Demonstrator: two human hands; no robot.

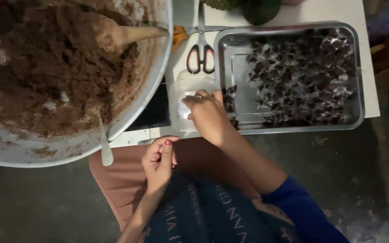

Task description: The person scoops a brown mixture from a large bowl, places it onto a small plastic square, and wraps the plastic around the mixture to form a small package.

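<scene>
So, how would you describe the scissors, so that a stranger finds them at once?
Start at the big white bowl of brown mix, then the metal tray to its right. The scissors lie on the white table in the gap between them, above the right hand. Only they have black handles with red inside.

left hand (160, 158) curled, fingers pinched together, right hand (208, 113) reaching forward, palm down, fingers bent

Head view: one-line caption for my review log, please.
Right hand reaches into a clear plastic container beside a metal tray of dark wrapped pieces; left hand pinches something small.
</scene>
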